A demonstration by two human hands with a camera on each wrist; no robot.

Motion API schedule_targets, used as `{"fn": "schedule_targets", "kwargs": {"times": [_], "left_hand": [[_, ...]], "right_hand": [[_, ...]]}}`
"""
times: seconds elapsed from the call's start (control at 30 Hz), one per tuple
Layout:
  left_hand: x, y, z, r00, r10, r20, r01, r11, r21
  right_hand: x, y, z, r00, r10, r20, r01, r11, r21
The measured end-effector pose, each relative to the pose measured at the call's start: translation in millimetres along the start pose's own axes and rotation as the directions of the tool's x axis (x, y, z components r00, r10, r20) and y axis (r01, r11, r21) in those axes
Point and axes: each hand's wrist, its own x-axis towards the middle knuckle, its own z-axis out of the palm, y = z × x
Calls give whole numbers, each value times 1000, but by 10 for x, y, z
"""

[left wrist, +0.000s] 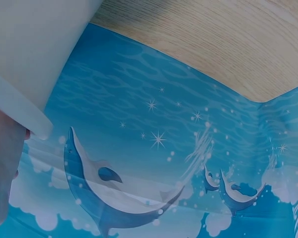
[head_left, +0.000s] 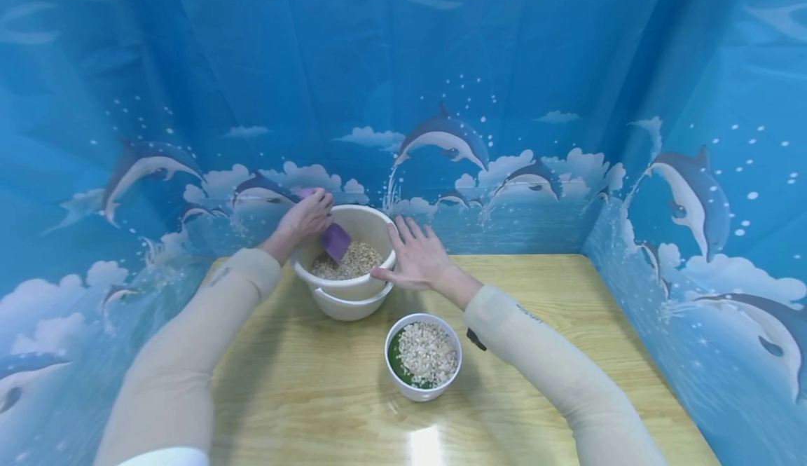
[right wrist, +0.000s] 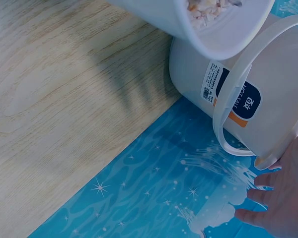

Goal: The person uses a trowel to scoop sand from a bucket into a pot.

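At the back left of the table stands a white bucket (head_left: 347, 310) holding small pale chips (head_left: 359, 259). My left hand (head_left: 307, 218) reaches over its left rim and grips a purple scoop (head_left: 336, 241), whose blade dips to the chips. In the left wrist view, only part of that hand (left wrist: 1, 163) shows at the bucket rim (left wrist: 20, 106). Fingers spread, my right hand (head_left: 421, 256) rests against the bucket's right rim. In the right wrist view, it (right wrist: 288, 196) lies beside the rim, near the bucket's handle (right wrist: 232, 89).
Closer to me on the wooden table (head_left: 302, 396) is a white bowl (head_left: 421, 394), green inside, with whitish chips (head_left: 429, 352) in it. A blue dolphin-print curtain (head_left: 529, 66) encloses the table at the back and sides. A label (right wrist: 238, 96) is on the bucket.
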Motion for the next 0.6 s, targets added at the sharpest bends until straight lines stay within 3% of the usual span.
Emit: {"fn": "schedule_targets", "kwargs": {"times": [0.6], "left_hand": [[52, 44, 0, 1000, 22, 9, -22, 998, 62]], "right_hand": [[20, 1, 6, 1000, 7, 18, -7, 1000, 3]]}}
